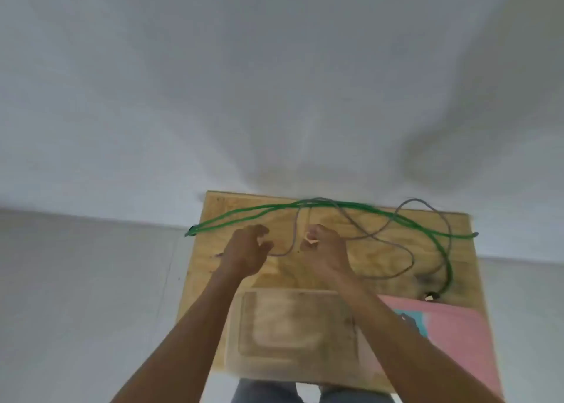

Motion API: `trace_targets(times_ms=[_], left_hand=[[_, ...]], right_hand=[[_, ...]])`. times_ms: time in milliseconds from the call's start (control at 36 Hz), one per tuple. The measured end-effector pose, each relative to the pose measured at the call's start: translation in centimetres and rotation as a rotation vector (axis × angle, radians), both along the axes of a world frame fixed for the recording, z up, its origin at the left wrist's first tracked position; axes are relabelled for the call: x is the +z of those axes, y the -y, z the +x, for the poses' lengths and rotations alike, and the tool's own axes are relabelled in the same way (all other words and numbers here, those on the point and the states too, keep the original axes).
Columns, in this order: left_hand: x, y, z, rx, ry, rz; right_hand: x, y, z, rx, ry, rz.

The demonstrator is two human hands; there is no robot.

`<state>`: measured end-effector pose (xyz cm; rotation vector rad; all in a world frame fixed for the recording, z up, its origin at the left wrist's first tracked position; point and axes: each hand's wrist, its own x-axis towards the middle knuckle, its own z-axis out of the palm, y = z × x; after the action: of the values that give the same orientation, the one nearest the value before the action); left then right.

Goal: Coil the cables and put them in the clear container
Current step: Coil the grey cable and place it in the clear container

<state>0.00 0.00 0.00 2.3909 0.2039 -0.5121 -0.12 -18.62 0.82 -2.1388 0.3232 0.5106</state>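
My right hand point(323, 250) pinches the grey cable point(396, 250); left hand point(244, 250) half-spread, empty. Green cable point(406, 221) sprawls at twelve, container point(235, 350) at six. I advise even loops.

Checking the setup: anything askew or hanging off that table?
Yes. The green cable sprawls uncoiled, one end hanging past the wooden table edge on the left. The grey cable tangles across it. The clear container is empty.

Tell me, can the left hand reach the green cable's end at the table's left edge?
Probably yes. The left hand hovers open over the table, and nothing lies between it and the green cable end to its left.
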Motion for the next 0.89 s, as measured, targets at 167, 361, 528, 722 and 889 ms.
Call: trace_targets(times_ms=[167, 361, 528, 722, 889], left_hand=[[-2.0, 0.8, 0.1, -0.228, -0.163, 0.077], [-1.7, 1.0, -0.2, -0.233, -0.120, -0.009], [0.5, 0.2, -1.1, -0.155, 0.042, -0.098], [4.9, 0.4, -2.2, -0.047, 0.122, -0.227], [12.1, 5.6, -2.6, 0.290, 0.087, -0.698]], right_hand=[[-0.8, -2.6, 1.0, -0.013, -0.016, -0.005], [0.5, -3.1, 1.9, -0.126, 0.025, 0.064], [4.1, -2.1, 3.4, -0.305, -0.017, 0.340], [9.9, 0.7, 4.7, -0.458, -0.009, 0.666], [14.3, 3.2, 3.0, -0.409, 0.025, 0.730]])
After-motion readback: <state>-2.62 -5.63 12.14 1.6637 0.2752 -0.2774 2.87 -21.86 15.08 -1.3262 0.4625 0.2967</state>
